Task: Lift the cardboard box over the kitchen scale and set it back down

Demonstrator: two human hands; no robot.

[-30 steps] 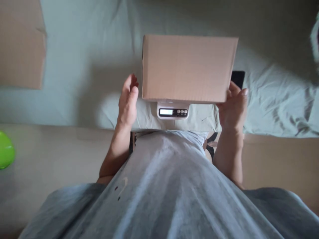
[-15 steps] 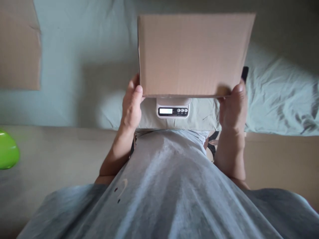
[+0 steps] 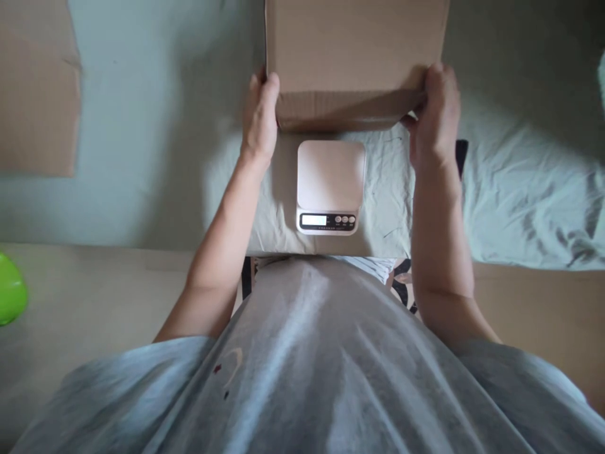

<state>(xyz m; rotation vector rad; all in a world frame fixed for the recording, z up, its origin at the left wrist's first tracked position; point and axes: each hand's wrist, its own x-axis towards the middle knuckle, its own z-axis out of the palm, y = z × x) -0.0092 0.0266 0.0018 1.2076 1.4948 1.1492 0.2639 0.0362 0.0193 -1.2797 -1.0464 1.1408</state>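
Gripping cardboard box [image 3: 354, 57]: left hand [image 3: 259, 120], right hand [image 3: 432, 113] clasped on near corners; kitchen scale [image 3: 331, 186] uncovered just below grip.

Cardboard box [image 3: 354, 57] held past the scale [image 3: 331, 186], blocking the far reach. Scale platform bare, open from above between the forearms. Flat cardboard sheet [image 3: 38, 88] takes the bed's far left; open sheet [image 3: 142, 157] between. Dark object [image 3: 461, 154] just beside the right wrist.

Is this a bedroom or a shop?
Probably a bedroom at home. A small digital scale sits on a pillow on wrinkled bed sheets, while both hands lift a cardboard box above it.
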